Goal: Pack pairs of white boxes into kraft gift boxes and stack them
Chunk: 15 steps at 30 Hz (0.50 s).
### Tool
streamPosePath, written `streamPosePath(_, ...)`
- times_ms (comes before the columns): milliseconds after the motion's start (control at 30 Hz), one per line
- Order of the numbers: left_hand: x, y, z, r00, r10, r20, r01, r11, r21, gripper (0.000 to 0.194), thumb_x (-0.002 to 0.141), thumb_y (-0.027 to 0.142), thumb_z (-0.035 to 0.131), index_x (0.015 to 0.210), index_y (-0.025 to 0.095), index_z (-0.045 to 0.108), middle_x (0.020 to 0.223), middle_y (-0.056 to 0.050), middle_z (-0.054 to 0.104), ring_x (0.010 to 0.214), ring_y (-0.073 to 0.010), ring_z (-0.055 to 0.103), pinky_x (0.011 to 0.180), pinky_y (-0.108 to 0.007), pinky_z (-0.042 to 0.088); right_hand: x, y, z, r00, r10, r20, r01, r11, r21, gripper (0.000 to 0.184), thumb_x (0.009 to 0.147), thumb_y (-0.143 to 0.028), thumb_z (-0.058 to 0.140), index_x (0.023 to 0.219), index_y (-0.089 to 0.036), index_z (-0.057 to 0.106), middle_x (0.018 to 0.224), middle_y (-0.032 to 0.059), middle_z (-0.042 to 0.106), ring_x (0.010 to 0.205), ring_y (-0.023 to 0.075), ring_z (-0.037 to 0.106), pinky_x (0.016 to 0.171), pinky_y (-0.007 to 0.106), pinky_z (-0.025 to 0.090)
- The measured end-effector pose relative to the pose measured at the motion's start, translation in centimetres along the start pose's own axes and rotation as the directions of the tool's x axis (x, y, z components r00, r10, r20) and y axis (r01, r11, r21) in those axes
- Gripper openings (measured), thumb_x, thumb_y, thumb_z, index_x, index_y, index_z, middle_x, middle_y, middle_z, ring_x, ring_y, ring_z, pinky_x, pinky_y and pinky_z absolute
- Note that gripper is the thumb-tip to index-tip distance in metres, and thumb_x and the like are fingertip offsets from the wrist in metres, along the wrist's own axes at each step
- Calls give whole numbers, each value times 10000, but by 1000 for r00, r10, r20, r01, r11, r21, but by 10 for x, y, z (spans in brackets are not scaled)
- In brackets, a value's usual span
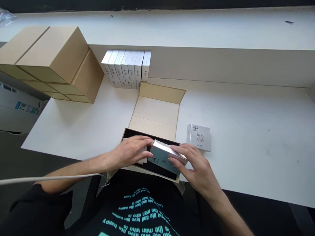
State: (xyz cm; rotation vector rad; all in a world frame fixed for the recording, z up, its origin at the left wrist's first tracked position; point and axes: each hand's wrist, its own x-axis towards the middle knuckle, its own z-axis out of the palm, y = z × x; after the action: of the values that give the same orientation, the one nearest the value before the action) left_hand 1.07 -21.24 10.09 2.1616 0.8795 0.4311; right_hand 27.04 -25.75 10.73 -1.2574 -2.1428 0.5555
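My right hand (194, 160) grips a small silver-white box (161, 156) with thumb and fingers, holding it tilted over the open gift box. The gift box (154, 175) has a black inside, and its cream lid (155, 113) is folded back away from me. Inside at the left lies another small white box (142, 155), mostly covered by my left hand (130, 149). The fingers of that hand are stretched out, thumb apart, with the tips close to the left end of the silver-white box. A third small printed box (199, 137) lies flat on the table to the right.
Several small white boxes (125, 65) stand stacked in rows against the back panel. Large tan boxes (56, 59) are piled at the left of the white table (246, 141). A white cable (61, 178) crosses over my left forearm. A raised ledge (197, 29) runs along the back.
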Motion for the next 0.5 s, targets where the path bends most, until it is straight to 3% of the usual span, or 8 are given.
streamPosePath(67, -5, -5, 1, 996, 83, -29, -77, 985, 154, 384, 1003, 398, 469, 1301, 171, 555, 1303, -127, 636, 1278, -261, 540, 1047, -470, 477, 3, 4, 7, 995, -42, 95, 53, 992, -115, 203, 993, -281, 520, 1152, -223, 632, 977, 50, 699, 888, 207, 657, 994, 551, 501)
streamPosePath(167, -11, -11, 2, 986, 150, 65, -163, 945, 285, 356, 990, 379, 502, 1280, 190, 581, 1328, -125, 614, 1241, -265, 558, 1010, -457, 498, 4, 6, 17, 975, -90, 201, 143, 953, -266, 227, 996, -201, 471, 1069, -185, 686, 983, 69, 695, 943, 220, 652, 1120, 633, 352)
streamPosePath(233, -13, -13, 1, 972, 183, 146, -221, 924, 313, 332, 972, 416, 527, 1185, 187, 637, 1313, -133, 602, 1190, -263, 572, 957, -426, 520, 2, 8, 17, 972, -126, 196, 179, 944, -279, 235, 991, -187, 478, 1087, -180, 692, 1015, 78, 688, 996, 226, 643, 1113, 597, 388)
streamPosePath(300, -13, -13, 1, 958, 204, 200, -259, 915, 310, 338, 960, 458, 530, 1078, 175, 673, 1271, -133, 605, 1149, -255, 575, 927, -403, 523, -1, 16, 8, 986, -150, 69, 161, 961, -223, 223, 988, -196, 501, 1121, -209, 680, 1011, 61, 694, 988, 211, 649, 1043, 517, 487)
streamPosePath(400, -11, -10, 0, 958, 182, 220, -248, 912, 328, 377, 957, 487, 515, 1048, 161, 682, 1241, -139, 603, 1105, -258, 575, 898, -405, 516, -5, 38, -12, 966, 25, -259, -97, 957, -273, 220, 987, -297, 524, 1144, -241, 668, 1028, 69, 703, 1007, 244, 656, 906, 469, 563)
streamPosePath(433, -10, -8, 0, 959, 171, 226, -242, 910, 338, 374, 958, 482, 517, 1062, 163, 682, 1226, -139, 607, 1093, -260, 577, 892, -409, 511, -5, 47, -18, 942, 121, -315, -230, 912, -339, 271, 980, -371, 529, 1173, -231, 658, 1089, 97, 695, 1046, 283, 648, 883, 496, 564)
streamPosePath(500, -7, -5, -1, 954, 167, 250, -249, 904, 348, 353, 961, 461, 526, 1099, 177, 681, 1213, -134, 614, 1109, -267, 570, 917, -419, 488, -5, 66, -23, 905, 312, -290, -420, 765, -488, 493, 934, -536, 540, 1267, -180, 609, 1266, 178, 624, 1096, 377, 624, 822, 561, 567)
